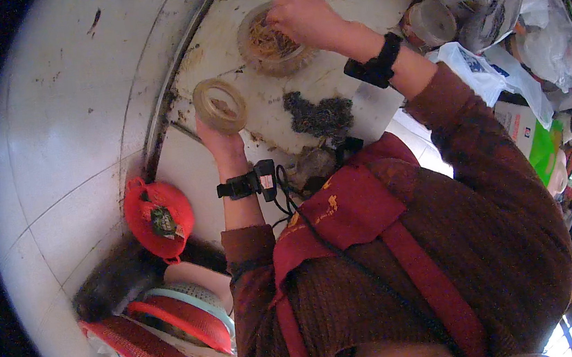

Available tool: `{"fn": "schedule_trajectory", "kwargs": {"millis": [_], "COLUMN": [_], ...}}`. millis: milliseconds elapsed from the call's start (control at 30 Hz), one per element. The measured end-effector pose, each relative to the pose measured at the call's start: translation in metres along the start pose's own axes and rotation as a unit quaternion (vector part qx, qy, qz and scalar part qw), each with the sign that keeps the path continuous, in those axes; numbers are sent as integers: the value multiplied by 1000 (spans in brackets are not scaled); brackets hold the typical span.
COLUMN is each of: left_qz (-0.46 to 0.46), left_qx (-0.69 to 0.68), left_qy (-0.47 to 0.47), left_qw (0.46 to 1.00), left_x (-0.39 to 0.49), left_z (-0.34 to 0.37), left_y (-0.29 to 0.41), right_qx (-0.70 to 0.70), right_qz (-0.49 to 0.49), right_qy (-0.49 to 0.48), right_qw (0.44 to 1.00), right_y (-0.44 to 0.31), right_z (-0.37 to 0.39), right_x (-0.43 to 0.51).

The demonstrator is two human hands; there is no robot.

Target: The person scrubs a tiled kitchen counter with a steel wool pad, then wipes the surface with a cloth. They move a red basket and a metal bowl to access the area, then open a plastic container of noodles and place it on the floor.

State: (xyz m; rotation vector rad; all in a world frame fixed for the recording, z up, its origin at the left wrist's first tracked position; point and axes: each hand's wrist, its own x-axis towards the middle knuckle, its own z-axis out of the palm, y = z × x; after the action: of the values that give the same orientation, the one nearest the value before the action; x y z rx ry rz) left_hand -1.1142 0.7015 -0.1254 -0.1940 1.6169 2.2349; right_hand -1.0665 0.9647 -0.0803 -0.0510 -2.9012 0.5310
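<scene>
My left hand (220, 142) grips a small round translucent container (203, 106) with a thick rim, and something brownish shows through its middle. Farther up the white tabletop (277, 96) stands a round clear plastic tub (285, 67) of thin yellowish-brown dried strands (271, 41). The fingers of my right hand (309, 22) reach over its rim into the strands; whether they pinch any is hidden. Between my hands and my body, a dark, crinkled clump (316, 115) lies on the tabletop. Both wrists wear black straps, the left one with a small device and cable.
A red plastic basket (137, 230) holding a package sits to the left, above red colanders (147, 350) (186, 319). Tiled wall (68, 149) borders the left side. Right of the tabletop are a lidded clear tub (431, 22), a white plastic bag (479, 72) and piled packaging.
</scene>
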Motion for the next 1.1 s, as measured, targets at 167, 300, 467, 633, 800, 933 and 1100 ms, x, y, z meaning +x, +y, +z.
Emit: {"fn": "schedule_trajectory", "kwargs": {"millis": [167,300,467,633,800,933,1100], "left_qz": [-2,-2,-4,-23,-41,-26,-39], "left_qx": [-25,-50,-16,-59,-83,-36,-82], "left_qy": [24,7,20,31,21,62,40], "left_qw": [999,999,1000,998,996,997,995], "left_x": [-4,-7,-7,-5,-2,0,2], "left_z": [4,5,4,5,2,0,-2], "left_y": [-6,-5,-3,-2,-4,-7,-11], "right_qx": [-94,-74,-54,7,180,407,567], "right_qz": [-85,-103,-24,39,47,93,233], "right_qy": [-58,-87,-60,-24,-43,-55,-76], "right_qw": [990,988,996,999,982,907,787], "right_y": [-18,-25,-9,20,23,10,-19], "right_z": [5,-3,-11,-2,-7,-29,-67], "right_x": [17,17,16,23,12,4,1]}}
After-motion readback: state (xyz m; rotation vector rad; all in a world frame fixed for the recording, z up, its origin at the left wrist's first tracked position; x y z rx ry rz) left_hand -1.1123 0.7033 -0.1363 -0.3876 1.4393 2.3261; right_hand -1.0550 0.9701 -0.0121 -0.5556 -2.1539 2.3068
